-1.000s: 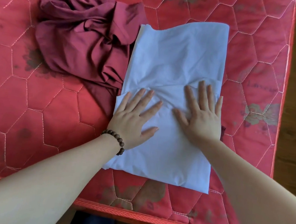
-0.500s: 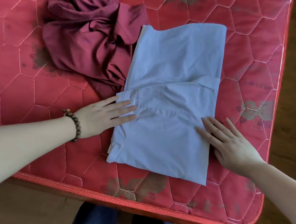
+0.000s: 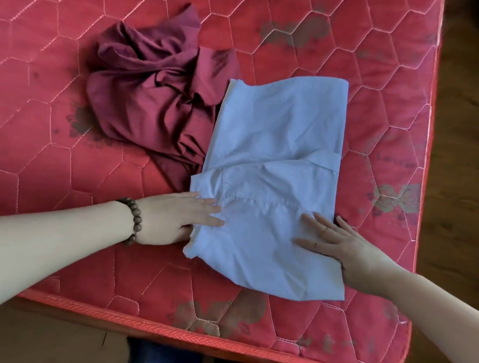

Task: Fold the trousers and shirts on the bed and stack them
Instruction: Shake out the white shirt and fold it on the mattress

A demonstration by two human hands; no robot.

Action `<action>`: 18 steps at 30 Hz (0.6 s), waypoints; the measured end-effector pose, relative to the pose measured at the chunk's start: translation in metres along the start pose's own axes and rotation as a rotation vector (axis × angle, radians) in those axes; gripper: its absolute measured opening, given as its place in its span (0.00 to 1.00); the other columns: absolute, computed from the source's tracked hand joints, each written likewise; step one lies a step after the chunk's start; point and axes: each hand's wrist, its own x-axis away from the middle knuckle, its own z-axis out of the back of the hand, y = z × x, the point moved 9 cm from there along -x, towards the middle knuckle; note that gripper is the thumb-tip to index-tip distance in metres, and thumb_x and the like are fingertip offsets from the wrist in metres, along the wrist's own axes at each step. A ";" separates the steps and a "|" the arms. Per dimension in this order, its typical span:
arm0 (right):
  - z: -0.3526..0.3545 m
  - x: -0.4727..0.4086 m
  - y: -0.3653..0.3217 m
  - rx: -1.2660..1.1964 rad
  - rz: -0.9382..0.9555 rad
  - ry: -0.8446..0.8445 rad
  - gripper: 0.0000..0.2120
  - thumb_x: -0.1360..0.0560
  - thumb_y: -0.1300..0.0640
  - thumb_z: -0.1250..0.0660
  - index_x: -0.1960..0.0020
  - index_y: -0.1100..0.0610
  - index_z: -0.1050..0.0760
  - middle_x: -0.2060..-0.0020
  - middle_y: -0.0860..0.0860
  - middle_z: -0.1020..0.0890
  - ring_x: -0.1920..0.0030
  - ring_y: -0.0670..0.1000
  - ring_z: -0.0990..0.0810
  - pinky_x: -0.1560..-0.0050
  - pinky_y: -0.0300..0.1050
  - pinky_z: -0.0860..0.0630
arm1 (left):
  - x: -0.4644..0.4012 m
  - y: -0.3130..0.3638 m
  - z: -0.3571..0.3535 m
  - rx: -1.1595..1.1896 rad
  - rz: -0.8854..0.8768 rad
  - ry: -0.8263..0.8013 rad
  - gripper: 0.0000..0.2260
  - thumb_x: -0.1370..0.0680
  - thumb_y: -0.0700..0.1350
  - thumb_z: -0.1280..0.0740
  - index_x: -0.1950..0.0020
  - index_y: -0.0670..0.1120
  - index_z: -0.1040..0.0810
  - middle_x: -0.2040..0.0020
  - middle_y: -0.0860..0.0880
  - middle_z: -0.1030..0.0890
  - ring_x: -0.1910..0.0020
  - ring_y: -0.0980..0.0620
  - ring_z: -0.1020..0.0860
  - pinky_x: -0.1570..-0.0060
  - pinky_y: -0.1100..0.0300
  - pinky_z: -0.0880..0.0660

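**Two hands slid from shirt centre out to its side edges**

Two hands were flat on the middle of the white shirt (image 3: pixel 273 167) a second ago, pressing the fold line. Now they sit apart at its near end. Left hand (image 3: pixel 177 218) lies at the left edge, fingers straight and together, tips on the cloth; the thumb may be tucked under the hem, cannot tell. Right hand (image 3: pixel 342 246) lies at the right edge, fingers spread flat on the fabric, palm partly off the cloth. Neither hand is clearly pinching anything yet.

The near corners of the shirt look slightly lifted and skewed compared with half a second ago, so the bottom edge no longer runs square to the bed (image 3: pixel 50 174) edge.

Shirt lies on the right half of the bed, folded to a long panel, its left edge overlapping the maroon garment (image 3: pixel 148 99), which is crumpled and unfolded just beside it. Wrist beads (image 3: pixel 134 219) on the left arm.

Judgement: smoothing is done, hands are placed to take the near end and fold it up over the far half. After that the maroon piece remains, so the task is under halfway. Risk: skewed hem gives an uneven fold.
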 end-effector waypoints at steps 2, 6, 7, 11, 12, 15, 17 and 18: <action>0.019 0.003 0.002 -0.281 -0.035 -0.033 0.40 0.27 0.74 0.45 0.27 0.37 0.42 0.23 0.40 0.50 0.24 0.40 0.58 0.24 0.40 0.61 | 0.000 -0.006 0.023 0.305 0.108 0.065 0.23 0.23 0.36 0.41 0.31 0.56 0.28 0.35 0.50 0.23 0.35 0.59 0.28 0.29 0.67 0.44; 0.061 -0.001 0.040 -0.611 -0.416 -0.076 0.20 0.21 0.69 0.42 0.33 0.52 0.33 0.31 0.54 0.28 0.29 0.49 0.32 0.38 0.28 0.36 | -0.004 -0.031 0.073 0.664 0.314 0.293 0.10 0.20 0.45 0.38 0.53 0.40 0.21 0.56 0.45 0.20 0.57 0.55 0.28 0.47 0.46 0.29; 0.072 -0.002 0.057 -0.717 -0.530 -0.008 0.14 0.20 0.65 0.40 0.36 0.57 0.26 0.36 0.56 0.23 0.34 0.51 0.26 0.38 0.35 0.30 | -0.006 -0.039 0.087 0.751 0.357 0.371 0.16 0.20 0.50 0.39 0.52 0.38 0.21 0.55 0.45 0.21 0.55 0.53 0.27 0.43 0.45 0.29; 0.121 -0.024 0.102 -1.377 -0.547 0.515 0.21 0.23 0.44 0.36 0.47 0.62 0.19 0.52 0.57 0.15 0.53 0.53 0.17 0.48 0.52 0.19 | -0.023 -0.070 0.135 1.056 0.453 0.700 0.21 0.21 0.58 0.40 0.46 0.41 0.21 0.50 0.45 0.16 0.49 0.47 0.18 0.41 0.45 0.27; 0.119 -0.028 0.110 -1.476 -0.581 0.569 0.23 0.24 0.40 0.36 0.47 0.59 0.18 0.54 0.53 0.14 0.55 0.51 0.15 0.53 0.48 0.19 | -0.030 -0.078 0.137 1.097 0.494 0.727 0.20 0.21 0.58 0.39 0.45 0.43 0.21 0.47 0.43 0.17 0.46 0.44 0.19 0.41 0.45 0.26; 0.096 -0.057 0.111 -1.579 -0.670 0.534 0.17 0.26 0.40 0.34 0.50 0.52 0.18 0.53 0.49 0.14 0.54 0.49 0.15 0.55 0.46 0.20 | -0.059 -0.093 0.122 1.105 0.614 0.661 0.12 0.23 0.53 0.34 0.46 0.46 0.22 0.49 0.47 0.18 0.48 0.46 0.20 0.47 0.52 0.24; 0.081 -0.065 0.111 -1.444 -0.740 0.562 0.12 0.25 0.46 0.31 0.48 0.53 0.20 0.52 0.50 0.15 0.54 0.49 0.16 0.53 0.45 0.20 | -0.071 -0.097 0.112 1.005 0.677 0.638 0.09 0.22 0.49 0.34 0.45 0.46 0.23 0.49 0.48 0.19 0.50 0.48 0.21 0.52 0.56 0.27; 0.080 -0.065 0.111 -1.351 -0.752 0.610 0.10 0.24 0.50 0.31 0.47 0.54 0.20 0.54 0.49 0.15 0.55 0.48 0.17 0.56 0.42 0.21 | -0.072 -0.097 0.111 0.999 0.682 0.674 0.09 0.22 0.46 0.34 0.44 0.45 0.23 0.48 0.48 0.19 0.49 0.48 0.21 0.52 0.57 0.28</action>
